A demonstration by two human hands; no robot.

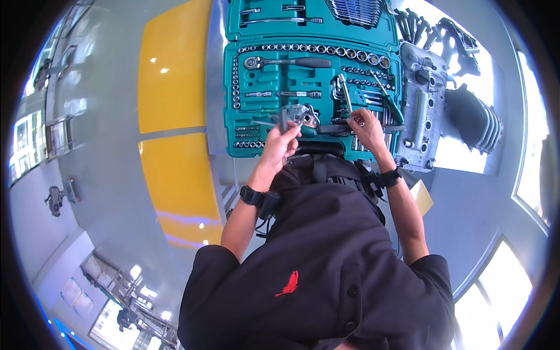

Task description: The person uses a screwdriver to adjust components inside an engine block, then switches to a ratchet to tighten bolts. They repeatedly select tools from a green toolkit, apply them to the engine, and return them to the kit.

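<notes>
Left hand (279,147): fingers curled around a grey bar-like piece (284,120). Right hand (368,129): fingers pinched on a slim silver tool (345,94), its shaft pointing away. Beneath and beyond both hands: the open green tool case (256,81). Right of the right hand: a cast-metal engine cover (416,96).

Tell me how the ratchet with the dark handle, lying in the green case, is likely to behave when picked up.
The ratchet should stay stiff, given its shiny metal head and straight shaft. It is probably head-heavy, as the metal is bulkiest there. Lying in the green case, in what looks like a moulded recess, it seems unlikely to roll.
</notes>
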